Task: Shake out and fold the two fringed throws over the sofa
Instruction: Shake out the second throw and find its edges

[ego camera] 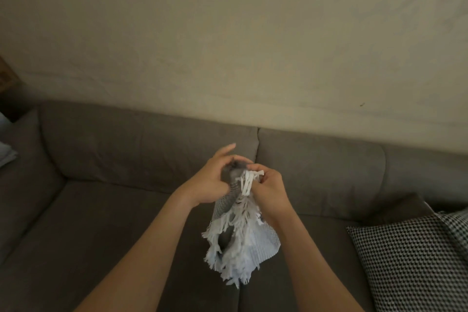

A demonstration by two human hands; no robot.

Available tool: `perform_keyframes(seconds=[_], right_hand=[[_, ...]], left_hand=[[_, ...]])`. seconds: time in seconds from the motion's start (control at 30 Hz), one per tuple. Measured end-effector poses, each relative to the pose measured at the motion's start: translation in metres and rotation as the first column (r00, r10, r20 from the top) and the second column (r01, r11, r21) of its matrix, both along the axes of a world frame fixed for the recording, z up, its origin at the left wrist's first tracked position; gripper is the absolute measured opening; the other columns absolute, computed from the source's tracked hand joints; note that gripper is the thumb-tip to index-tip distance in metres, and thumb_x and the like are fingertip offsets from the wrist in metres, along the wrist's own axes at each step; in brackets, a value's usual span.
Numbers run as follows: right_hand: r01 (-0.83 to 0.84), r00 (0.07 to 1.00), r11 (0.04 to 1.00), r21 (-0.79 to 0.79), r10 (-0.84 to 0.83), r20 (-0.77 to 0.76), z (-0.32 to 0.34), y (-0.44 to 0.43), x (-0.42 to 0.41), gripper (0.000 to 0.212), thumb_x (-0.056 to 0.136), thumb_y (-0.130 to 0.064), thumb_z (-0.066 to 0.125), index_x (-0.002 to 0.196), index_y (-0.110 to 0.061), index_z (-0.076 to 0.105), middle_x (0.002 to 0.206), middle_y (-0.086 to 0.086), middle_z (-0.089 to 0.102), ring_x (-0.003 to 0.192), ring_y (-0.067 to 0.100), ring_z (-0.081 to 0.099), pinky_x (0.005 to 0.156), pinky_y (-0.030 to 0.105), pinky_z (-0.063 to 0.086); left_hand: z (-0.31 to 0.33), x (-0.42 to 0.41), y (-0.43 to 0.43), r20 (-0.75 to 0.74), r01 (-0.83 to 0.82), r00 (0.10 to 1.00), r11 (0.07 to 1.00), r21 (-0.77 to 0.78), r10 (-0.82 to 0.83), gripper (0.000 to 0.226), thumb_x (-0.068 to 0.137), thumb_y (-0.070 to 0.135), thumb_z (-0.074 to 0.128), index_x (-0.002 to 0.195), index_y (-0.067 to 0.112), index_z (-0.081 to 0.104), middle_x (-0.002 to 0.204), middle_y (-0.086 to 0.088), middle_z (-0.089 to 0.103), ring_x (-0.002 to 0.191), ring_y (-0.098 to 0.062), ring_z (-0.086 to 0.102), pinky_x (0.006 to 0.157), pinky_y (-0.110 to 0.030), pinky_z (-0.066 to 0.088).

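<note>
Head view: above the sofa [126, 210] seat we hold the bunched throw [240, 235], left hand [210, 180] curled round its grey top and right hand [268, 190] pinching the white fringe alongside, and we judge it best to find both corners before drawing the hands apart.

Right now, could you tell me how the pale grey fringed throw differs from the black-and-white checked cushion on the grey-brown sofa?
The pale grey fringed throw hangs bunched, gripped by the left hand and right hand; the black-and-white checked cushion lies on the grey-brown sofa. The throw carries white fringe; the cushion shows none. The throw is pale, the cushion boldly patterned. Both are fabric.
</note>
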State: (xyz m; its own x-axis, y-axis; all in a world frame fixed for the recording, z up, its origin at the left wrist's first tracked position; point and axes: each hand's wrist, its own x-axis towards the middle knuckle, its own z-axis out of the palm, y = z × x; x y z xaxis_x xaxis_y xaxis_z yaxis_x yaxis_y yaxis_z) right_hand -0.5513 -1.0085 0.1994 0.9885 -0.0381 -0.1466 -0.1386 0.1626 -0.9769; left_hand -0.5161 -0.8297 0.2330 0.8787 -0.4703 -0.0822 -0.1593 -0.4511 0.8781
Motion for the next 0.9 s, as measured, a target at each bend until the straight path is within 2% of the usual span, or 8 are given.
perform_keyframes(seconds=[0.03, 0.1, 0.23, 0.43, 0.53, 0.7, 0.83, 0.9], right_hand=[[-0.013, 0.999, 1.000, 0.018, 0.012, 0.032, 0.007, -0.001, 0.002, 0.012, 0.092, 0.005, 0.067, 0.099, -0.001, 0.075, 0.095, 0.028, 0.074, 0.082, 0.039, 0.071, 0.077, 0.048, 0.058], [-0.029, 0.996, 0.999, 0.016, 0.028, 0.087, 0.024, -0.004, 0.007, 0.010, 0.092, -0.001, 0.072, 0.101, 0.001, 0.075, 0.099, 0.027, 0.075, 0.097, 0.048, 0.071, 0.086, 0.058, 0.060], [-0.070, 0.979, 0.997, 0.010, 0.067, 0.190, 0.059, -0.010, 0.015, 0.019, 0.087, -0.010, 0.076, 0.104, -0.001, 0.076, 0.102, 0.024, 0.076, 0.100, 0.045, 0.072, 0.089, 0.060, 0.059], [-0.037, 0.938, 0.999, 0.010, 0.032, 0.346, 0.101, -0.019, 0.026, 0.017, 0.092, 0.005, 0.066, 0.108, 0.006, 0.073, 0.105, 0.026, 0.075, 0.102, 0.045, 0.071, 0.090, 0.054, 0.059], [-0.011, 0.926, 0.999, 0.034, -0.003, 0.378, 0.121, -0.024, 0.035, 0.021, 0.085, 0.004, 0.066, 0.103, -0.003, 0.072, 0.103, 0.024, 0.074, 0.098, 0.040, 0.071, 0.092, 0.057, 0.058], [0.007, 0.886, 0.988, 0.156, -0.078, 0.456, 0.142, -0.026, 0.043, 0.023, 0.086, 0.005, 0.067, 0.100, -0.013, 0.069, 0.090, 0.009, 0.070, 0.081, 0.023, 0.066, 0.076, 0.037, 0.057], [0.153, 0.840, 0.969, 0.195, -0.232, 0.491, 0.152, -0.028, 0.050, 0.029, 0.090, 0.014, 0.063, 0.100, -0.013, 0.068, 0.086, 0.005, 0.067, 0.074, 0.017, 0.058, 0.065, 0.030, 0.048], [0.246, 0.799, 0.944, 0.219, -0.326, 0.506, 0.155, -0.029, 0.052, 0.029, 0.091, 0.015, 0.061, 0.100, -0.012, 0.067, 0.085, 0.001, 0.066, 0.074, 0.015, 0.056, 0.064, 0.029, 0.045]], left_hand=[[0.003, 0.003, -0.003, -0.012, 0.030, 0.999, 0.999, -0.031, -0.030, 0.071, 0.079, -0.001, 0.077, 0.136, 0.039, 0.063, 0.169, 0.012, 0.029, 0.152, -0.002, 0.034, 0.117, -0.032, 0.040], [0.012, 0.008, -0.009, -0.052, 0.074, 0.996, 0.997, -0.039, -0.076, 0.078, 0.077, 0.007, 0.085, 0.145, 0.033, 0.057, 0.159, 0.010, 0.050, 0.140, -0.002, 0.052, 0.114, -0.035, 0.046], [0.029, 0.020, -0.014, -0.029, 0.045, 0.998, 0.993, -0.107, -0.049, 0.059, 0.072, 0.014, 0.091, 0.123, 0.032, 0.067, 0.119, 0.008, 0.074, 0.116, -0.013, 0.070, 0.107, -0.050, 0.052], [0.059, 0.028, -0.026, -0.040, -0.015, 0.999, 0.956, -0.292, 0.003, 0.060, 0.078, 0.006, 0.091, 0.132, 0.018, 0.067, 0.121, 0.000, 0.077, 0.116, -0.017, 0.073, 0.104, -0.043, 0.056], [0.071, 0.028, -0.031, 0.015, -0.010, 1.000, 0.964, -0.267, 0.015, 0.049, 0.083, 0.018, 0.091, 0.127, 0.023, 0.071, 0.115, 0.004, 0.079, 0.109, -0.013, 0.075, 0.097, -0.038, 0.059], [0.066, 0.033, -0.017, 0.092, -0.055, 0.994, 0.991, -0.119, 0.066, 0.037, 0.078, 0.036, 0.094, 0.108, 0.024, 0.078, 0.102, 0.008, 0.081, 0.095, -0.007, 0.077, 0.081, -0.032, 0.060], [0.043, 0.043, 0.002, 0.217, -0.173, 0.961, 0.985, -0.014, 0.172, 0.035, 0.077, 0.046, 0.093, 0.097, 0.022, 0.077, 0.093, 0.006, 0.078, 0.086, -0.009, 0.076, 0.080, -0.048, 0.063], [0.037, 0.044, 0.006, 0.201, -0.260, 0.943, 0.964, -0.050, 0.265, 0.032, 0.078, 0.044, 0.092, 0.100, 0.025, 0.077, 0.095, 0.012, 0.079, 0.086, -0.002, 0.074, 0.082, -0.045, 0.063]])
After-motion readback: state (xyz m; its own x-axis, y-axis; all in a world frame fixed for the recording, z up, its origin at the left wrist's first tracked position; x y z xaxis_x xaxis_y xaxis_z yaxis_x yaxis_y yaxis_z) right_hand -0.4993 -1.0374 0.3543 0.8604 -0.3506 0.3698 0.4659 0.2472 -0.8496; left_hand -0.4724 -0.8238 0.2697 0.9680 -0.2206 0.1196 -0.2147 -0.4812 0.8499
